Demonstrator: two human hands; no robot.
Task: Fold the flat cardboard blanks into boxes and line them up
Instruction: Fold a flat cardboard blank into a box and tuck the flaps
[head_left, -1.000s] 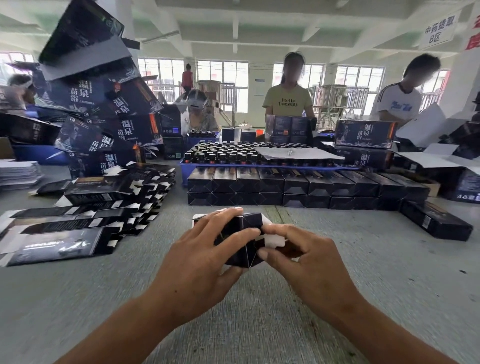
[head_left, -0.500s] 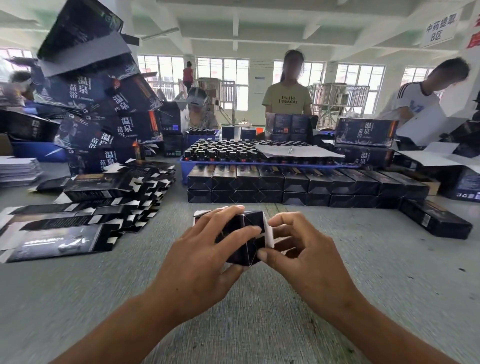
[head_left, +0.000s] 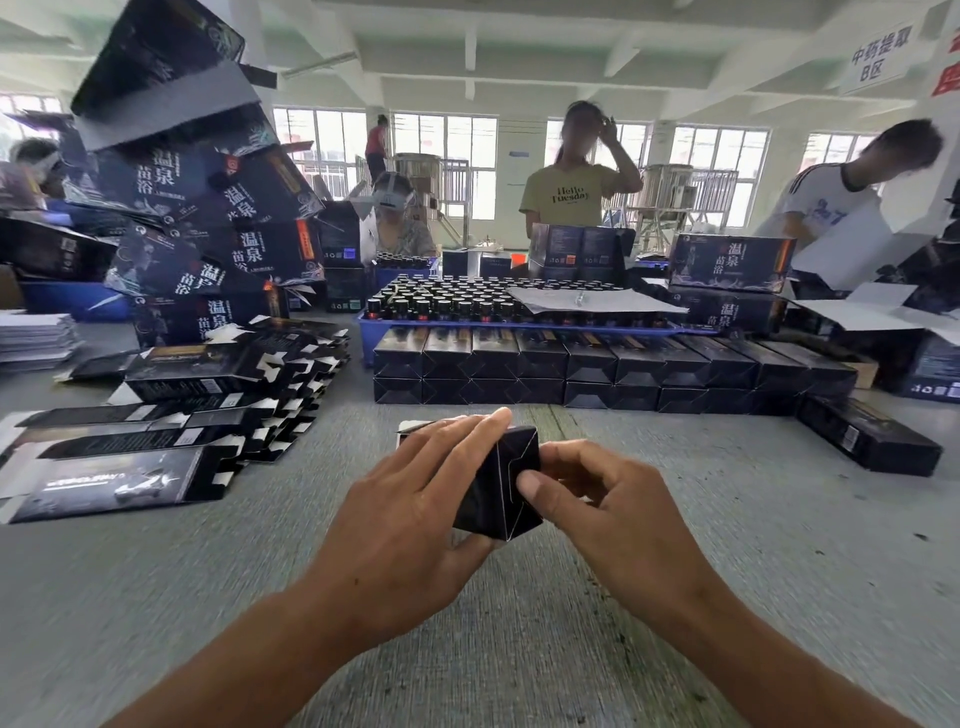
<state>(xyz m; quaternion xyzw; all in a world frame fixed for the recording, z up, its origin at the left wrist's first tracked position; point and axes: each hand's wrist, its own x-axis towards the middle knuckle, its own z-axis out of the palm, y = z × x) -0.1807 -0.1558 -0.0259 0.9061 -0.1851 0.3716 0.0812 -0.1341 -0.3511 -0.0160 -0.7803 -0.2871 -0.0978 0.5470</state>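
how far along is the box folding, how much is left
Done: a two-layer row of folded boxes lined up at the blue tray. In hand: one box, gripped by the left hand while the right hand presses its end flaps shut. Left: a large pile of flat blanks, so plenty remains.

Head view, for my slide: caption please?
Both hands close a black box before stacked boxes.

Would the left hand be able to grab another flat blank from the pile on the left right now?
Probably not yet. The left hand grips the box that the right hand is closing. The flat blanks lie uncovered with bare table between, so the way is free once it lets go.
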